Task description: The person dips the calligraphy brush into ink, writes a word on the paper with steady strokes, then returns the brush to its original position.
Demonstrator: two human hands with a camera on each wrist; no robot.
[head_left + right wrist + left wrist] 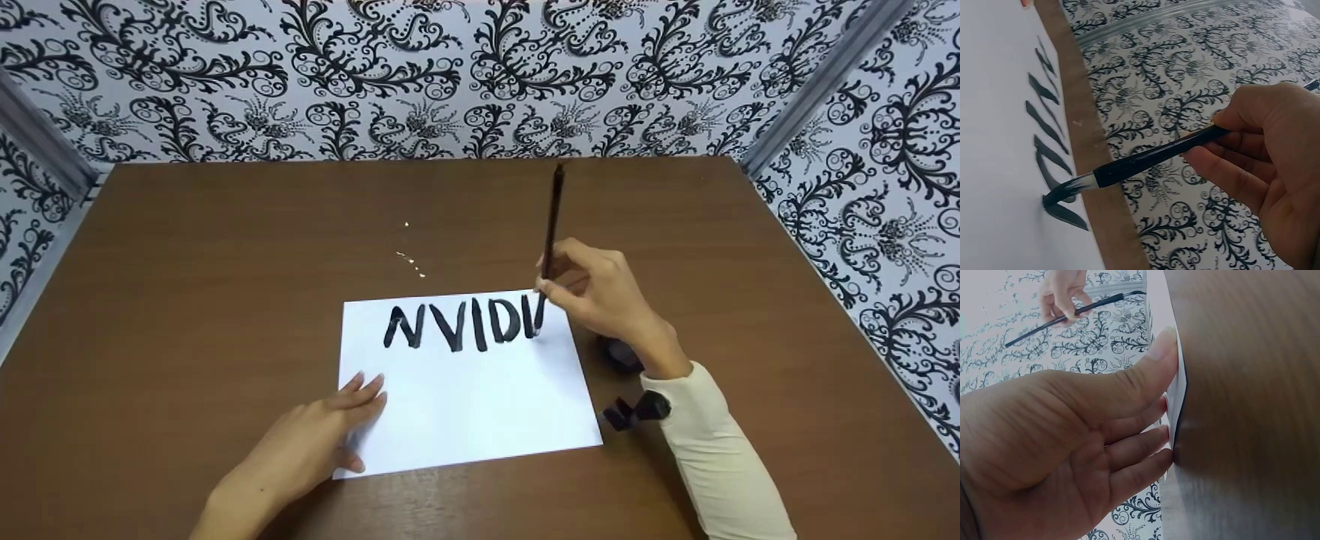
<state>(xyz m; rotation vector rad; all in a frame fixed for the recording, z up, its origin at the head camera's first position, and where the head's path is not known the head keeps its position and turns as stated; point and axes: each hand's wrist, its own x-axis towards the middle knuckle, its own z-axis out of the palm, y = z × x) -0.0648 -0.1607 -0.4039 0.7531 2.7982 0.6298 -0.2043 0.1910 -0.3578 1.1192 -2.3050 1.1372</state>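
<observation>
One slim black-handled paintbrush (553, 217) with dark bristles stands slanting over the upper right of a white rectangular paper sheet (480, 405), its tip touching it. The right hand (600, 289) pinches the handle between thumb and fingers. The left hand (311, 439) rests on the sheet's left edge, fingers extended, thumb apart from them near the lower corner; in the left wrist view that edge bows slightly.

Thick black capital letters (480, 326) run along the sheet's top: I can read NVID, then a slanted stroke. The brush covers the spot just after it, so I cannot tell more there.

Right of the paper, the right wrist partly blocks a dark roundish object (619, 354); a small black fitting (651, 406) sits at the cream long sleeve (720, 450). Pale specks (409, 260) lie beyond the sheet on the brown wood-grain table (225, 300). White walls with black scrollwork (375, 75) surround it, grey strips (825, 82) at their corners.
</observation>
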